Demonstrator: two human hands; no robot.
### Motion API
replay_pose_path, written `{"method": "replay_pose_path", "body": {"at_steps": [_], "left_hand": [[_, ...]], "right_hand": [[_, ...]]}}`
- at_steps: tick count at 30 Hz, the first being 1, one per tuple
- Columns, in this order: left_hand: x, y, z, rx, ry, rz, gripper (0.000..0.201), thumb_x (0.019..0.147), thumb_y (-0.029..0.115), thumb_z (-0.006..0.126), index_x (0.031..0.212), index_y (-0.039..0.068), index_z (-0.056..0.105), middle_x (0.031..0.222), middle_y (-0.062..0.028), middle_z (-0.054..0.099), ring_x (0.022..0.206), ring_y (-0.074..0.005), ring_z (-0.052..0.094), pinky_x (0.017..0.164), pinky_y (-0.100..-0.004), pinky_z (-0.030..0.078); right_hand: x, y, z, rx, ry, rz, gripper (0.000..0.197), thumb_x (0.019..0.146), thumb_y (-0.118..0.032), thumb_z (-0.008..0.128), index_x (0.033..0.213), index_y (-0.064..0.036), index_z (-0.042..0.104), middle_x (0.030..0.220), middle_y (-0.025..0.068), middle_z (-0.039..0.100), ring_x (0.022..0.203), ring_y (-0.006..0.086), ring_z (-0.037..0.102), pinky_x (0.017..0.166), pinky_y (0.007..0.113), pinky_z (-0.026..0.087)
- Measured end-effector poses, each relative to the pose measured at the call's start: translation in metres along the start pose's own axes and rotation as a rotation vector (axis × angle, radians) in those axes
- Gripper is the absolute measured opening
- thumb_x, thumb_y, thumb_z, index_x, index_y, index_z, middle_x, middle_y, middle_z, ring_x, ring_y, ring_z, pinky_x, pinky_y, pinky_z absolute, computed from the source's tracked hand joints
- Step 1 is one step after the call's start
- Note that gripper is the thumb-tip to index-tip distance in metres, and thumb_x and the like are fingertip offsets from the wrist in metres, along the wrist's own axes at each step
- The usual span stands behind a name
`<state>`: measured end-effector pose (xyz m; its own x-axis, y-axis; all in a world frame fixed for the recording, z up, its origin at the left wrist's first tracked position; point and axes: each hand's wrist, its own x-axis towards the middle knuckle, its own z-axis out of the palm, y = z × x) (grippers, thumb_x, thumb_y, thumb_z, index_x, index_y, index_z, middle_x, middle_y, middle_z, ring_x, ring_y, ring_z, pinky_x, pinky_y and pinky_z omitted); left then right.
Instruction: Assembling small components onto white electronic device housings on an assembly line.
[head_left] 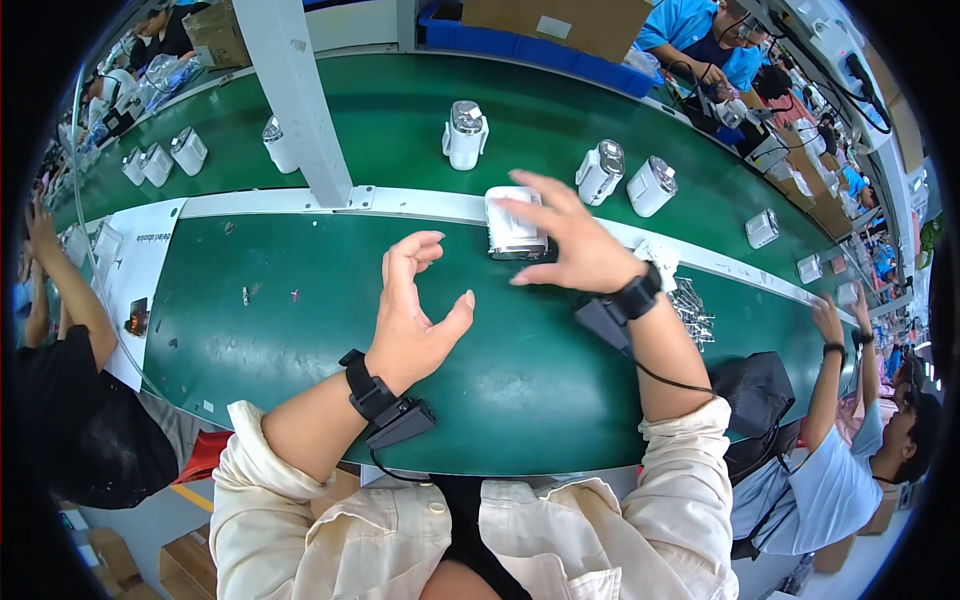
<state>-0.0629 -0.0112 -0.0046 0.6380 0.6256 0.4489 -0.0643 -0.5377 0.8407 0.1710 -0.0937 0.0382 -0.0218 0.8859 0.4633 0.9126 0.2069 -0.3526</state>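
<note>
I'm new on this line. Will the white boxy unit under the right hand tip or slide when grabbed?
The white boxy unit lies flat and low, so it probably won't tip. Its casing looks smooth and rigid, so it may slide on the green mat. The right hand spans it, suggesting a one-handed lift.

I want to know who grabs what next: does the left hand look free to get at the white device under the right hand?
Probably yes. The left hand is open and empty, close beside the white device, with bare green mat between them. Only the right hand, resting on the device, covers part of it.
</note>
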Motion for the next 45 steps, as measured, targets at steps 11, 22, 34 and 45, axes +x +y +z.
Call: {"method": "replay_pose_path", "body": {"at_steps": [11,22,34,45], "left_hand": [[0.002,0.003,0.002,-0.008,0.033,0.024,0.062,0.076,0.009,0.071,0.128,0.003,0.039,0.119,-0.0141,0.047,0.11,-0.0258,0.049,0.096,-0.0382,0.04],[0.0,0.004,0.003,-0.017,0.033,0.015,0.058,0.075,0.009,0.071,0.125,0.004,0.043,0.115,-0.0144,0.048,0.107,-0.0267,0.052,0.093,-0.0384,0.043],[0.001,0.012,0.001,-0.39,-0.072,-0.165,0.06,0.076,0.014,0.075,0.127,0.005,0.044,0.121,-0.0134,0.052,0.112,-0.0252,0.053,0.095,-0.0372,0.045],[0.01,0.027,-0.016,-1.118,-0.43,-0.584,0.061,0.075,0.015,0.082,0.124,0.003,0.047,0.111,-0.0058,0.059,0.104,-0.0146,0.058,0.091,-0.0306,0.047]], "right_hand": [[0.013,0.064,-0.012,-0.407,0.467,0.149,0.035,0.078,-0.006,0.067,0.113,-0.0071,0.065,0.113,0.0141,0.063,0.115,0.0352,0.054,0.097,0.043,0.045],[-0.078,0.149,-0.068,-0.317,0.542,0.93,0.066,0.071,-0.026,0.078,0.127,0.0002,0.056,0.11,0.0175,0.066,0.106,0.029,0.062,0.094,0.038,0.046],[-0.026,0.028,-0.11,0.421,0.547,0.533,0.05,0.08,-0.015,0.073,0.122,0.0067,0.056,0.109,0.0118,0.068,0.096,0.0163,0.065,0.084,0.028,0.05],[0.029,-0.019,-0.028,0.542,-0.047,0.025,0.049,0.079,-0.002,0.069,0.126,-0.0036,0.057,0.125,0.012,0.059,0.113,0.0246,0.058,0.098,0.037,0.046]]}}
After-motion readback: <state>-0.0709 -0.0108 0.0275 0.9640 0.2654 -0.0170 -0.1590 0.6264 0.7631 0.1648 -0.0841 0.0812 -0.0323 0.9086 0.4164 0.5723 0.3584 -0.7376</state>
